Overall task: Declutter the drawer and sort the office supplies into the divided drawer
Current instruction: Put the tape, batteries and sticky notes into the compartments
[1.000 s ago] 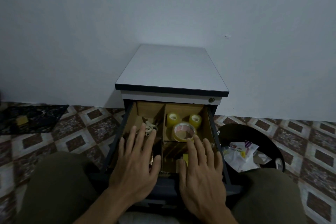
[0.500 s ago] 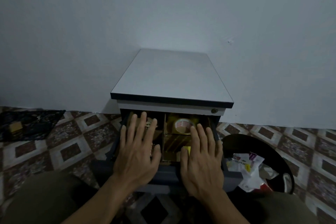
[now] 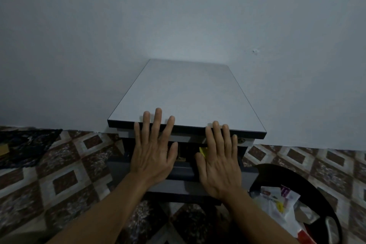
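A small cabinet (image 3: 188,97) with a pale grey top stands against the wall. Its top drawer (image 3: 178,168) is pushed almost fully in; only a narrow dark gap shows, with a cardboard divider (image 3: 181,152) and a yellow item (image 3: 203,151) inside. My left hand (image 3: 153,150) lies flat with straight fingers on the drawer's front, fingertips reaching over the cabinet's top edge. My right hand (image 3: 219,162) lies flat beside it in the same way. Neither hand holds anything. The rest of the drawer's contents are hidden.
A black round bin (image 3: 309,200) with crumpled paper and plastic wrappers sits on the floor right of the cabinet. A dark cloth (image 3: 25,146) lies on the patterned tile floor at the left. The wall is directly behind the cabinet.
Both flat hands have moved forward with the drawer, which has slid from wide open to nearly closed. The tape rolls and compartments have gone out of sight under the cabinet top.
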`<state>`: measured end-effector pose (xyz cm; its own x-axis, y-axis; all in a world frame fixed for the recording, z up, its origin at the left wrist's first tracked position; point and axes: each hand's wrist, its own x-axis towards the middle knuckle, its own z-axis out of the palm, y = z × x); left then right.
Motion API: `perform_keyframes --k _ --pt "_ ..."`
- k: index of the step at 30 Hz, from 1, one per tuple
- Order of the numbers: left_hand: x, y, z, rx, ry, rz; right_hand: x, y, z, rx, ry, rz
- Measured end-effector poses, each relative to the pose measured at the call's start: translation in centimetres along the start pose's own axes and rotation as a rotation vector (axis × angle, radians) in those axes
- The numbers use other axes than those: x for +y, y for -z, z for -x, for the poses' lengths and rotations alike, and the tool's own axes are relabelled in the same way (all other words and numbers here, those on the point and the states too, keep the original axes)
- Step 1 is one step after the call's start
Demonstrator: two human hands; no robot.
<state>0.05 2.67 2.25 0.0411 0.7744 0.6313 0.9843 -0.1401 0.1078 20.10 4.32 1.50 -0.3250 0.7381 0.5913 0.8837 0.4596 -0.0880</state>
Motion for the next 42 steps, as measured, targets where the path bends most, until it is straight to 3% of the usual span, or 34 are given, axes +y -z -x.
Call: perform_keyframes --k 7,14,20,26,30,37,42 --pt "-1.1 0.6 -0.6 -0.077 -0.054 -0.009 1.4 0.8 -0.7 -0.098 0.079 0.032" --pt "-4.2 4.2 -1.0 -0.387 -0.254 -0.118 1.8 3.3 -0.8 -0.264 0.115 0.061" --pt "-3.9 4.0 -1.2 -0.376 -0.185 -0.181 1.0 2.9 -1.2 -0.3 0.037 0.167" --pt "-3.6 3.5 -1.6 -0.284 0.059 -0.19 1.3 3.2 -3.6 -0.306 -0.121 0.261" --pt "-3.3 2.7 -2.2 -0.232 0.13 -0.237 1.4 2.5 -4.2 -0.251 -0.164 0.276" --pt "-3.4 2.4 -2.3 -0.23 0.128 -0.226 1.3 2.6 -4.2 -0.245 -0.147 0.249" --pt "-3.3 3.4 -3.0 -0.274 0.135 -0.077 1.4 4.0 -4.8 -0.26 -0.091 0.079"
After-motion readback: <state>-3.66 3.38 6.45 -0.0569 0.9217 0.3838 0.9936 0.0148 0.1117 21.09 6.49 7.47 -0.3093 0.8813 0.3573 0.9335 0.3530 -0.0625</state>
